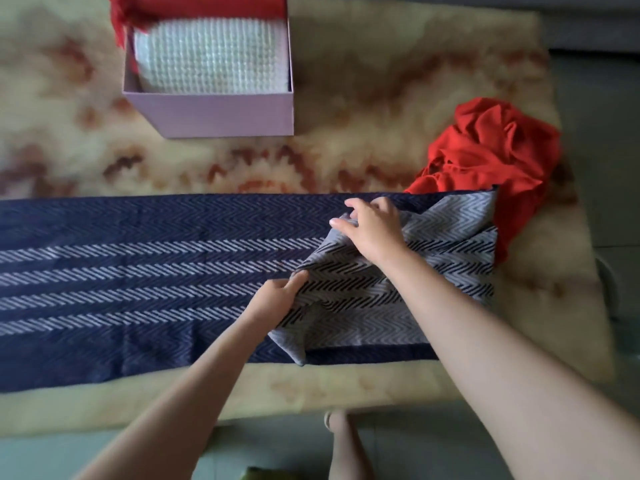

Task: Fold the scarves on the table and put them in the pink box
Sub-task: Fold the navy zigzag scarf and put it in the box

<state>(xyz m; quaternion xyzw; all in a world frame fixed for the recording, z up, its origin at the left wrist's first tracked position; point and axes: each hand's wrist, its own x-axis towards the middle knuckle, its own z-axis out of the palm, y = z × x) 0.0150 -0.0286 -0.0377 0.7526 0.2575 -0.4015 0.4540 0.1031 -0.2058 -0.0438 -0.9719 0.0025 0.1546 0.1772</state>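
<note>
A long navy scarf (138, 271) with pale chevron stripes lies flat across the table, running off the left edge. Its right end is turned over, showing the grey underside. My right hand (374, 226) pinches the far corner of that turned end. My left hand (277, 296) pinches its near edge. A crumpled red scarf (491, 154) lies at the right, partly under the navy one. The pink box (221, 114) stands at the back, holding a folded white knitted scarf (211, 57) and a red one (207, 5) behind it.
The table wears a cream cloth with rust-coloured patterns (346, 98). Its front edge runs just below the navy scarf, its right edge beside the red heap. My leg and foot (343, 441) show on the greenish floor below.
</note>
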